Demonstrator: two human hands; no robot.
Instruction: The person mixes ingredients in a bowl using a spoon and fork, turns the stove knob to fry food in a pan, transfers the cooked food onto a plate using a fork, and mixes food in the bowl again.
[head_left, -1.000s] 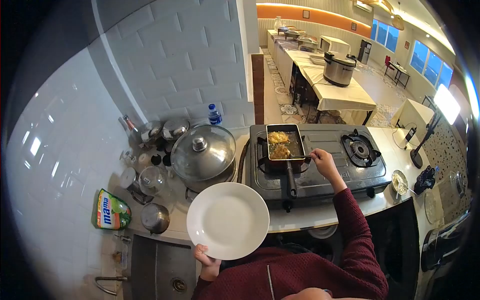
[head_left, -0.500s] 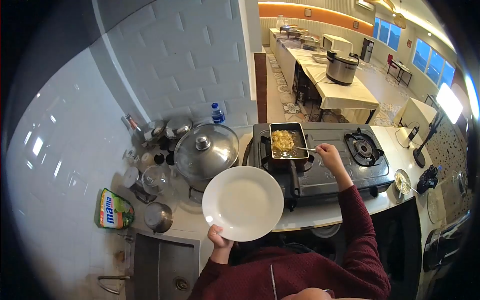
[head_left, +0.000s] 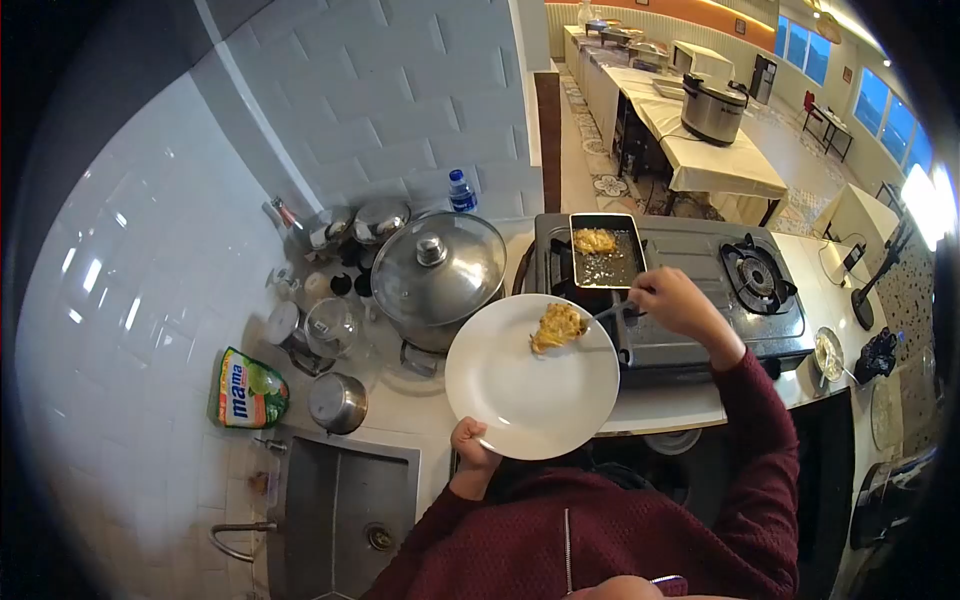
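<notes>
My left hand (head_left: 476,446) grips the lower left rim of a large white plate (head_left: 510,400) in front of the stove. My right hand (head_left: 680,302) is closed around the handle of a slim metal utensil (head_left: 608,312). A golden-brown fried piece of food (head_left: 559,327) is at the utensil's end, over the upper right of the plate; whether it rests on the plate, I cannot tell. The utensil's head is hidden by the food. Behind the plate, a rectangular frying pan (head_left: 622,270) on the left burner holds another fried piece (head_left: 596,241) in bubbling oil.
Left of the stove (head_left: 690,245) stands a big lidded pot (head_left: 440,270), with a small metal pot (head_left: 338,402) and a green mama pouch (head_left: 252,388) nearby. A sink (head_left: 345,510) is at lower left. A small bowl (head_left: 828,355) sits right of the stove.
My right hand has brought the utensil and part of the fried food from the pan to over the plate. Less food is in the pan. The view has shifted slightly.
</notes>
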